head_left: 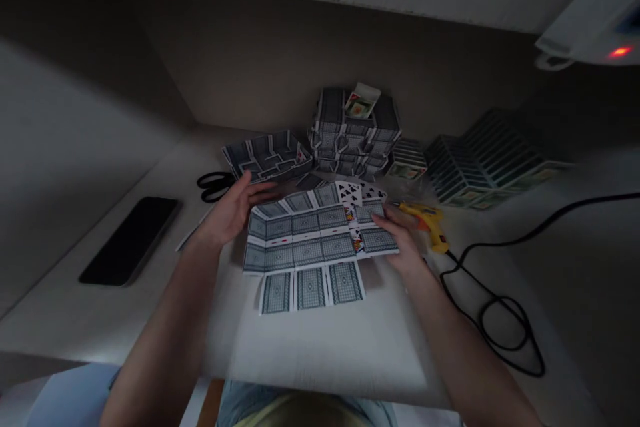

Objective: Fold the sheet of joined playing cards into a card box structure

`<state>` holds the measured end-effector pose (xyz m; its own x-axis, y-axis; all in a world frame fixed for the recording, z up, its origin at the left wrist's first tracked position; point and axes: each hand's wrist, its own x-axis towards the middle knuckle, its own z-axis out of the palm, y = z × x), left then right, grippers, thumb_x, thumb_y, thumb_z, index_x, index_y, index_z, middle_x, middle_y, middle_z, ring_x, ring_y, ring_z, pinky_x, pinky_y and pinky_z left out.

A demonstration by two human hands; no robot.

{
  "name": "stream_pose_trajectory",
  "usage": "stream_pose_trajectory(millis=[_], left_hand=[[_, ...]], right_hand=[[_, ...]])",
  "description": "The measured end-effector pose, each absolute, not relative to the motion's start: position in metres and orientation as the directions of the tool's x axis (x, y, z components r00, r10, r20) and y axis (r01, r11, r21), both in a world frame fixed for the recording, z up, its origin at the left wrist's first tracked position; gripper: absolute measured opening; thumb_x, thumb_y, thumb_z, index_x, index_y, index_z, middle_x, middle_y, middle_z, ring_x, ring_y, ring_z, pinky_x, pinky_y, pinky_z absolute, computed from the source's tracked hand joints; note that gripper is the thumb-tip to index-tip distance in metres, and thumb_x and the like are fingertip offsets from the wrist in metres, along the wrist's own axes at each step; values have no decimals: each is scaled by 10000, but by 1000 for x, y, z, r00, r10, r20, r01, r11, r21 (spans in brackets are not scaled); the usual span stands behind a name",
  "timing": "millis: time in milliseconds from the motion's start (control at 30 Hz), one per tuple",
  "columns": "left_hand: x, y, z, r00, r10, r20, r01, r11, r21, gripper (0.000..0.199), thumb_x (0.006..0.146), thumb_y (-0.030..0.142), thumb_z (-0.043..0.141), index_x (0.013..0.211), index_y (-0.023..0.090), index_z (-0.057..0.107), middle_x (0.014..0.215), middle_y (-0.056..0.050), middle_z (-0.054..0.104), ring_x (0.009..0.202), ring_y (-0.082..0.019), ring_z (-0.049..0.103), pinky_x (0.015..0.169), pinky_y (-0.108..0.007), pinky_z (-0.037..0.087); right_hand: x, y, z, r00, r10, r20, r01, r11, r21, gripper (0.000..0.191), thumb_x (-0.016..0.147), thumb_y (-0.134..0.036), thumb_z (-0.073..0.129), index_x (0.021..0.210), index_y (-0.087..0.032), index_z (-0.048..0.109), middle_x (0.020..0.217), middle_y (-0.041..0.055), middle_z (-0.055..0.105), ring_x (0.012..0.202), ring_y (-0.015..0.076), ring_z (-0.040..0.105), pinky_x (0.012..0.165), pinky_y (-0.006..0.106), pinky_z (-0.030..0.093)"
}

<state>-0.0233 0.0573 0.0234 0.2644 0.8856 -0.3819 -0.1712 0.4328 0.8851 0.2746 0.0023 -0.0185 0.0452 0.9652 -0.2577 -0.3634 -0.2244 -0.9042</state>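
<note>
A panel of joined playing cards [307,240], mostly blue-grey backs up, lies in front of me, its left and far flaps tilted up and three cards hanging off its near side. On its right flap, two cards wide, my right hand [403,240] has its thumb on top and its other fingers around the far edge. Some card faces show near that flap. My left hand [233,210] is at the panel's upper left corner, fingers stretched out and apart; whether it touches the card edge I cannot tell.
Behind the panel are an open card tray [267,157] and a stacked card box [355,140] with a small card pack [363,100] on top. Black-handled scissors [215,185] and a phone [130,240] lie left. A yellow glue gun [433,223], its black cable [493,290] and stacked card packs [480,163] are right.
</note>
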Motion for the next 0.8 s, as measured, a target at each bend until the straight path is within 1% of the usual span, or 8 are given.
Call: stream_pose_trajectory(millis=[67,133,200,267,333,467,667,800], left_hand=[[-22,56,19,228,903,-363,-113,395,912,518,689,517,554,1085,183,567,1089,-77,615,945,-234,585,753,-308,480],[-18,54,16,213,919,-331,-27,345,938,491,621,344,664,1086,221,565,1094,-36,614,942,-211,585,753,-274,477],[-14,51,15,212,923,-321,75,313,947,531,568,191,668,1085,252,567,1069,-11,624,932,-204,588,728,-257,479],[-9,49,15,203,926,-318,159,289,944,528,552,111,606,1059,257,585,1032,-6,636,914,-203,592,693,-247,481],[-6,48,16,186,941,-284,208,245,947,493,546,87,560,1010,246,613,1017,-8,640,908,-199,592,679,-232,477],[-4,47,18,191,947,-259,252,208,945,441,548,118,566,972,220,627,992,-12,646,893,-198,592,682,-228,476],[-7,47,21,185,951,-247,326,178,929,417,537,117,565,934,219,642,983,-2,652,894,-191,592,698,-211,467],[-9,47,22,176,958,-228,344,157,926,408,532,123,577,921,220,650,995,-7,650,912,-202,585,705,-217,466]], right_hand=[[275,2,-19,100,960,-262,-351,-212,-912,330,598,-335,670,917,-297,594,963,-5,661,817,234,615,633,337,461],[275,2,-20,110,955,-275,-350,-222,-910,348,601,-348,670,935,-303,583,995,0,652,831,243,612,637,350,464],[276,2,-20,64,955,-291,-360,-250,-899,368,587,-341,685,937,-293,582,985,9,654,816,239,615,634,346,465],[276,2,-20,13,953,-304,-358,-280,-891,379,560,-328,707,915,-269,589,934,14,664,785,226,618,633,332,467],[275,2,-20,2,950,-311,-338,-292,-895,399,538,-325,721,908,-255,589,893,9,669,758,210,618,630,318,468],[273,2,-21,22,953,-302,-295,-282,-913,411,525,-340,727,901,-253,586,856,2,676,723,200,617,601,303,465],[274,3,-22,7,956,-292,-235,-282,-930,403,530,-358,719,894,-240,593,842,21,675,737,219,617,594,315,460],[275,3,-25,21,957,-289,-224,-277,-934,371,545,-333,706,884,-233,594,851,16,674,769,226,615,621,318,460]])
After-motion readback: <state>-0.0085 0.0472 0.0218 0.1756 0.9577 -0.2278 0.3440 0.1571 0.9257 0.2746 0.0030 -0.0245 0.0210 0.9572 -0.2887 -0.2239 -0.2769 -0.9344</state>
